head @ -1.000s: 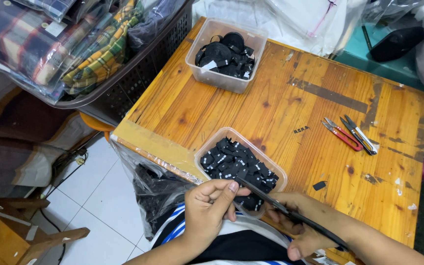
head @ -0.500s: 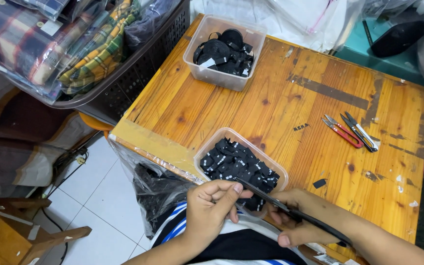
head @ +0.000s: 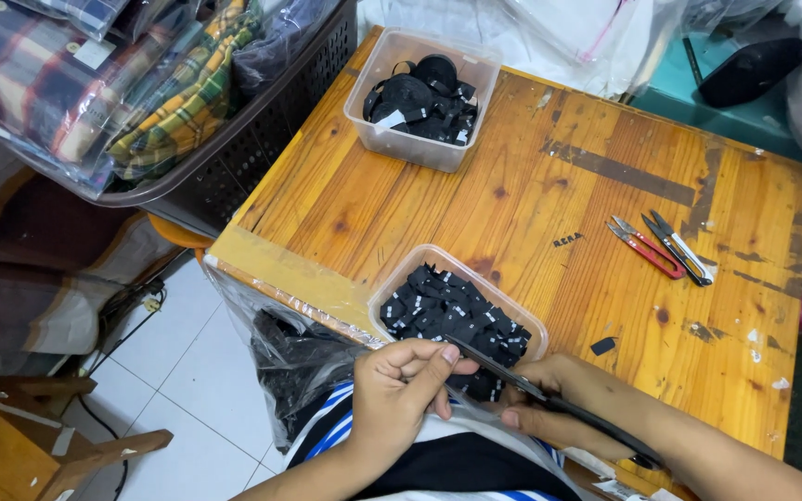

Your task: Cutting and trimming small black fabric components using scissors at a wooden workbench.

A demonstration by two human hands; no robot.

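Note:
My left hand (head: pixel 405 382) hovers at the near edge of a clear plastic tub (head: pixel 399 284) filled with small black fabric pieces (head: pixel 452 311); its fingers are pinched together, and I cannot tell whether they hold a piece. My right hand (head: pixel 559 399) grips long black scissors (head: pixel 549 401), whose blades point left toward the left hand's fingertips, right over the tub's near corner. Both hands rest low at the front edge of the wooden table (head: pixel 531 186), above my lap.
A second clear tub (head: pixel 420 144) with black strap rolls sits at the table's far edge. Two small thread snips (head: pixel 661 246), one red and one dark, lie at right. A dark basket (head: pixel 262 130) of bagged plaid cloth stands left. A black plastic bag (head: pixel 299 362) hangs below the table.
The hands have stayed at the tub's near corner with only slight shifts. The scissors remain in the right hand.

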